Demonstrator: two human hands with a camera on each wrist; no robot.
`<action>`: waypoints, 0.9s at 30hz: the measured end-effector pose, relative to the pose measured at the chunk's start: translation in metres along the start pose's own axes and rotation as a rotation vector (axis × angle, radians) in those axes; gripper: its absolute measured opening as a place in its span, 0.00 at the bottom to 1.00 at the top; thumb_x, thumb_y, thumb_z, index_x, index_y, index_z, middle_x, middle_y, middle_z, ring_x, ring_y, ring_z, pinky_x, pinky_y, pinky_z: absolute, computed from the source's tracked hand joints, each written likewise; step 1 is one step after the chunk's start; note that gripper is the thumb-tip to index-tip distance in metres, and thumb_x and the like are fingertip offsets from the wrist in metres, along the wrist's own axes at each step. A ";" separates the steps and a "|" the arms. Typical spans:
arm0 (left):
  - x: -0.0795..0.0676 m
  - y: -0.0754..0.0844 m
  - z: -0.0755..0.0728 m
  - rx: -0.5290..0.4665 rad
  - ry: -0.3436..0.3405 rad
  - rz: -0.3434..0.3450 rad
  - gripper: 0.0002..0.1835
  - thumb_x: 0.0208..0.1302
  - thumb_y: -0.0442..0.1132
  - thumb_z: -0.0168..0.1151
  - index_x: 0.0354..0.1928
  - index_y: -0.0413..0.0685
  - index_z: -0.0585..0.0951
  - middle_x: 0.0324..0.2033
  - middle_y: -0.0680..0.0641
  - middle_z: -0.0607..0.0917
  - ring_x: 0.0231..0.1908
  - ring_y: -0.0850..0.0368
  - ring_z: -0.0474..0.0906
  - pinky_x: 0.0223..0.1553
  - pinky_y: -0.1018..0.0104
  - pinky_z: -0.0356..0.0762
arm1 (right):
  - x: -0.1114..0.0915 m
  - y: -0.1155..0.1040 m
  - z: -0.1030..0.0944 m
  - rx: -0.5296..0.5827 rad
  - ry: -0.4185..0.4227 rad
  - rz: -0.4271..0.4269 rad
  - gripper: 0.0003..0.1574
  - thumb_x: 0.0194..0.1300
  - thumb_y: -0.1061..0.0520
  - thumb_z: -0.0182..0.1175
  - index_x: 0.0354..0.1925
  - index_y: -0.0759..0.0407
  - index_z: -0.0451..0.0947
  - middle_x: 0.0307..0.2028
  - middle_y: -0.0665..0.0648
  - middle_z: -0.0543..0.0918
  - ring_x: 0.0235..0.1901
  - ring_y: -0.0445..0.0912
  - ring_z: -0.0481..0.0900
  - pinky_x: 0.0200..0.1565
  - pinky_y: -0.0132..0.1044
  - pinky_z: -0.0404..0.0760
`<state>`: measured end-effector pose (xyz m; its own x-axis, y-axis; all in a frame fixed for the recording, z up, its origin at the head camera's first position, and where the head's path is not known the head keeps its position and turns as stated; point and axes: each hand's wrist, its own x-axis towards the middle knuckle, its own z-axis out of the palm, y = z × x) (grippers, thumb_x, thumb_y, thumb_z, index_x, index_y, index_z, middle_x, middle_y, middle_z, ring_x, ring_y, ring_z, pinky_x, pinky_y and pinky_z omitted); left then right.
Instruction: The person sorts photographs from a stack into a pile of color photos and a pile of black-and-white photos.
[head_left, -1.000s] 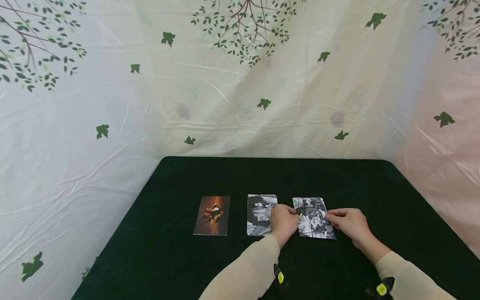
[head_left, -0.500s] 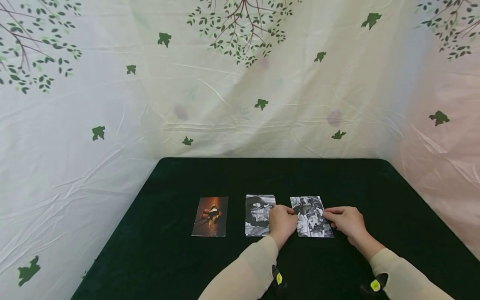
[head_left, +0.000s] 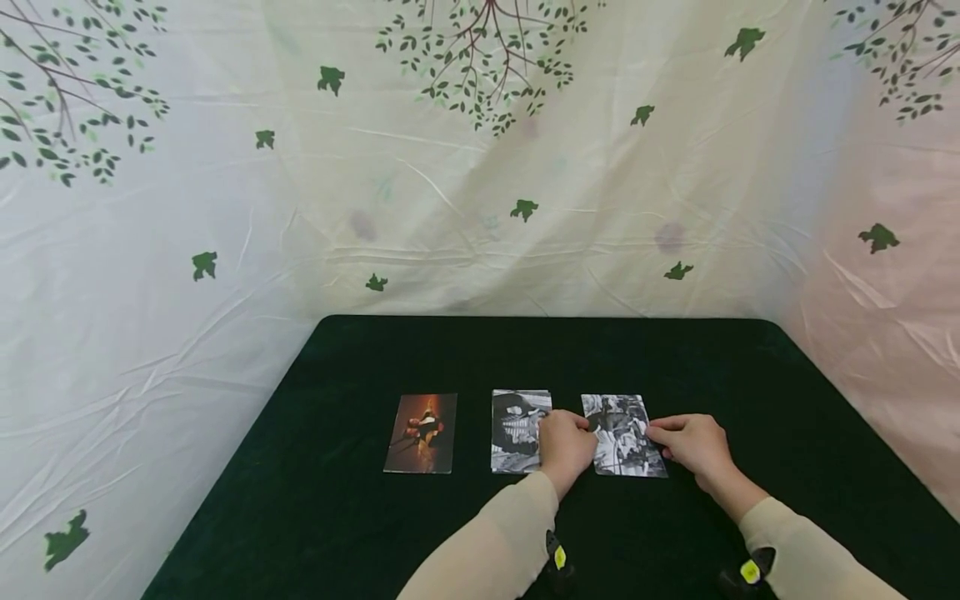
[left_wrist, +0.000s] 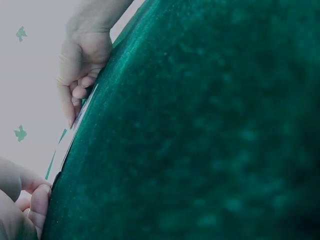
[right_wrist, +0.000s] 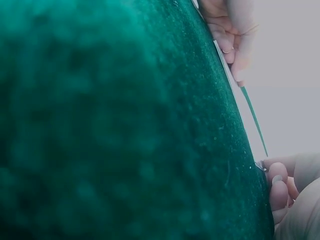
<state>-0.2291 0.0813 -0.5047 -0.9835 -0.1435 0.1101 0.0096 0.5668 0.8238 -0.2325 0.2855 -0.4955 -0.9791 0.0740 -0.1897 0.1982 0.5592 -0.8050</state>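
Note:
A black-and-white photo card (head_left: 622, 442) lies almost flat at the right of a row on the dark green tabletop, slightly turned. My left hand (head_left: 567, 442) pinches its left edge between thumb and fingers. At the opposite edge, the thumb and fingertips of my right hand (head_left: 697, 442) pinch it too. The left hand overlaps the right side of a small pile of black-and-white cards (head_left: 516, 429) in the middle. Seen edge-on in the left wrist view, the card (left_wrist: 65, 142) is a thin pale strip between both hands, low against the cloth.
Left of the pile lies an orange-brown colour card (head_left: 422, 433). Dark green cloth (head_left: 487, 533) covers the table, with rounded far corners. Pale fabric printed with leaves and branches (head_left: 450, 250) hangs behind and at the sides.
The head view has shifted slightly, moving the whole scene a little to the left. Both hands keep their hold on the right-hand photo card, which stays in practically the same place.

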 end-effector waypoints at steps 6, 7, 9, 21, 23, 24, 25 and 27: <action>-0.001 0.000 0.000 -0.006 0.007 -0.003 0.04 0.46 0.32 0.68 0.27 0.46 0.86 0.26 0.53 0.82 0.33 0.56 0.77 0.33 0.65 0.74 | 0.002 0.000 0.002 -0.026 0.002 0.001 0.21 0.65 0.48 0.62 0.47 0.62 0.82 0.48 0.64 0.79 0.35 0.49 0.78 0.33 0.38 0.78; -0.001 0.000 0.000 -0.005 0.007 -0.003 0.04 0.46 0.32 0.68 0.27 0.46 0.86 0.26 0.53 0.82 0.32 0.56 0.77 0.32 0.65 0.74 | 0.003 0.000 0.002 -0.029 0.005 0.004 0.20 0.65 0.48 0.62 0.47 0.62 0.82 0.48 0.64 0.79 0.35 0.49 0.78 0.33 0.38 0.78; -0.001 0.000 0.000 -0.003 0.005 -0.001 0.04 0.46 0.32 0.68 0.27 0.46 0.86 0.25 0.53 0.82 0.32 0.57 0.76 0.31 0.65 0.74 | 0.003 0.000 0.002 -0.037 0.010 0.005 0.20 0.65 0.48 0.62 0.46 0.62 0.82 0.48 0.64 0.79 0.36 0.49 0.78 0.33 0.39 0.78; -0.002 0.001 -0.001 0.006 -0.003 0.002 0.04 0.46 0.32 0.68 0.28 0.45 0.86 0.27 0.52 0.83 0.33 0.56 0.77 0.33 0.64 0.75 | 0.001 0.002 0.003 -0.039 0.021 0.014 0.19 0.64 0.48 0.63 0.45 0.62 0.83 0.47 0.63 0.79 0.36 0.49 0.78 0.33 0.38 0.78; -0.002 0.002 -0.001 0.009 -0.003 0.004 0.04 0.46 0.31 0.68 0.28 0.45 0.86 0.28 0.52 0.83 0.34 0.55 0.78 0.34 0.64 0.75 | 0.001 0.002 0.003 -0.038 0.020 0.013 0.20 0.64 0.48 0.63 0.46 0.62 0.83 0.48 0.63 0.79 0.36 0.49 0.78 0.33 0.38 0.78; -0.002 0.002 -0.002 0.010 -0.003 0.008 0.04 0.46 0.31 0.68 0.28 0.45 0.86 0.28 0.51 0.83 0.34 0.55 0.78 0.34 0.63 0.75 | 0.001 0.002 0.003 -0.036 0.019 0.013 0.20 0.64 0.48 0.63 0.46 0.62 0.83 0.48 0.63 0.79 0.36 0.49 0.78 0.33 0.38 0.78; -0.003 0.003 -0.003 0.012 -0.006 0.011 0.04 0.46 0.31 0.67 0.28 0.44 0.86 0.28 0.51 0.83 0.34 0.54 0.78 0.34 0.63 0.75 | 0.001 0.002 0.002 -0.036 0.018 0.013 0.20 0.64 0.48 0.63 0.46 0.62 0.83 0.48 0.63 0.79 0.36 0.49 0.78 0.33 0.38 0.79; -0.003 0.004 -0.004 0.019 -0.011 0.022 0.04 0.46 0.31 0.67 0.27 0.44 0.86 0.27 0.51 0.83 0.34 0.54 0.77 0.34 0.63 0.75 | 0.001 0.002 0.002 -0.034 0.016 0.013 0.21 0.64 0.47 0.63 0.46 0.62 0.82 0.48 0.64 0.78 0.37 0.49 0.78 0.34 0.38 0.79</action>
<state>-0.2256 0.0806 -0.4999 -0.9850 -0.1218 0.1223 0.0284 0.5847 0.8107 -0.2334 0.2846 -0.4987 -0.9772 0.0941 -0.1905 0.2091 0.5860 -0.7829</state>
